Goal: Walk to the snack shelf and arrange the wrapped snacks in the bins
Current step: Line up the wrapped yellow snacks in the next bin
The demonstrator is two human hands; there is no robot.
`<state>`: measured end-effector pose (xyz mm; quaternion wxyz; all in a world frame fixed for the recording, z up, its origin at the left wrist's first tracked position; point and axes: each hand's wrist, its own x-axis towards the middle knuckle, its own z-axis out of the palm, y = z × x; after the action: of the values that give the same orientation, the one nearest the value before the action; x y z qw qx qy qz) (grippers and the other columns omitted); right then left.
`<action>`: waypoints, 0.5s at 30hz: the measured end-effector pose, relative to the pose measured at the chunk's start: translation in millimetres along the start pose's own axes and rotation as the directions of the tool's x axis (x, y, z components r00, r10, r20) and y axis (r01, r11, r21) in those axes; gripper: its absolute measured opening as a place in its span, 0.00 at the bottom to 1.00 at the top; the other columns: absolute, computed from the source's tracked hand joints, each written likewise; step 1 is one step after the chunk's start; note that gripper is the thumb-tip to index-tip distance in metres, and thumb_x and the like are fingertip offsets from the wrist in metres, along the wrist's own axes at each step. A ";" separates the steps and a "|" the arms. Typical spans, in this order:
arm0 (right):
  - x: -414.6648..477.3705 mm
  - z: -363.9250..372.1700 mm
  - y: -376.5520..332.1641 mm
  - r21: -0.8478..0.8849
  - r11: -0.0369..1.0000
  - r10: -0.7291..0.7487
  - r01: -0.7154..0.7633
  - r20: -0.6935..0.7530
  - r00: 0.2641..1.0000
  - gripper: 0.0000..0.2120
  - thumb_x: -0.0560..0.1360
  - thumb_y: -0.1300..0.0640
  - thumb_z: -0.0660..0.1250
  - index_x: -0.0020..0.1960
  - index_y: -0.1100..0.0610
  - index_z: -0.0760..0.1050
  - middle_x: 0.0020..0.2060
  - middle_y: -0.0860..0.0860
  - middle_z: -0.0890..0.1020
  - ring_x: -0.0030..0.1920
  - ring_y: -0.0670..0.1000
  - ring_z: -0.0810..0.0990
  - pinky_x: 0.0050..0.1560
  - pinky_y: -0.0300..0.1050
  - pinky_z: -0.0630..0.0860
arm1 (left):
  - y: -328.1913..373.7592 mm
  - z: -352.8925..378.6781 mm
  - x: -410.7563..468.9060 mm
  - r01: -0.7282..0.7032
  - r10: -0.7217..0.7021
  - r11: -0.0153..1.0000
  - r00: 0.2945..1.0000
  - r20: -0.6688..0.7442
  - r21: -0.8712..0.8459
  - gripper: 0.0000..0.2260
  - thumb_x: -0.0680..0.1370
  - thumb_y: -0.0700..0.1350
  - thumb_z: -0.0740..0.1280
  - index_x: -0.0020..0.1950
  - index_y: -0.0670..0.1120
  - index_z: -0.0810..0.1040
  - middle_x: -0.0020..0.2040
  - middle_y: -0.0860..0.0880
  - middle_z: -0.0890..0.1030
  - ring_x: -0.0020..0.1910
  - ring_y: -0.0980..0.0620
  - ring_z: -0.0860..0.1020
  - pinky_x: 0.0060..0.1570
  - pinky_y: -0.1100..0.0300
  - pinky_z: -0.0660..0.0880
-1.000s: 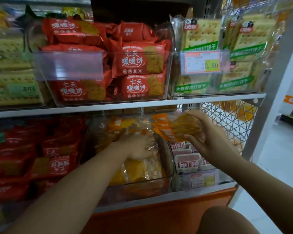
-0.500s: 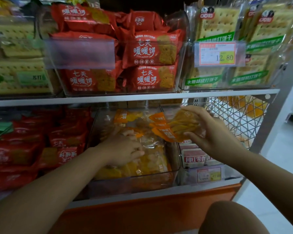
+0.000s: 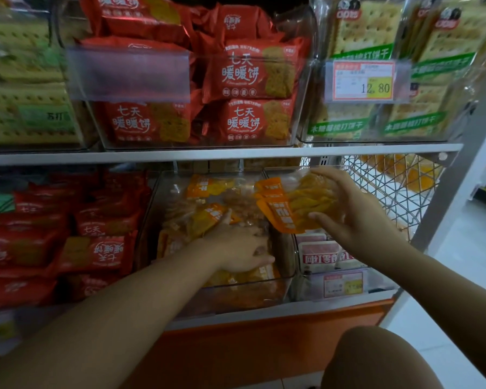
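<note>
two hands are in the frame, both reaching into the lower shelf level. the right hand, right of centre, grips a small stack of orange-edged snack packs with fingers curled over the top and thumb beneath; the stack is held in the air above the dividing wall between two bins, tilted, with the orange ends pointing to the left. the left hand, at centre, lies palm-down with fingers spread on the yellow and orange wrapped snacks inside the clear middle bin – it presses on the pile and holds no single pack. just right of that bin, at lower right, a second clear bin holds white-and-red packs and carries a small price label on its front wall. at lower left, red wrapped biscuits fill the neighbouring space. the white shelf board crosses the middle of the frame. above it, at upper centre, a clear bin holds red biscuit packs behind a blank label holder; at upper right, cracker packs with green bands stand behind a price tag reading 12.80; at upper left, further cracker packs are blurred. a wire mesh side panel closes the right end of the shelf – an orange base panel runs along the bottom.
</note>
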<state>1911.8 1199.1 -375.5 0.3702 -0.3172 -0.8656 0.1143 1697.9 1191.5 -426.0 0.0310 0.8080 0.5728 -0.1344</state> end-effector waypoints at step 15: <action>6.8 4.1 -5.0 -0.016 1.000 0.023 -0.022 0.093 0.995 0.29 0.72 0.58 0.71 0.65 0.40 0.60 0.43 0.46 0.82 0.40 0.44 0.82 0.41 0.44 0.80 | -41.2 -11.4 -49.4 -0.064 0.069 0.997 0.988 -0.138 0.042 0.12 0.79 0.58 0.57 0.50 0.55 0.76 0.43 0.58 0.75 0.50 0.58 0.73 0.73 0.46 0.44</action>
<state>1903.0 1199.7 -372.4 0.3258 -0.3242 -0.8791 0.1264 1646.3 1162.6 -398.3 -0.0197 0.8345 0.5437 -0.0874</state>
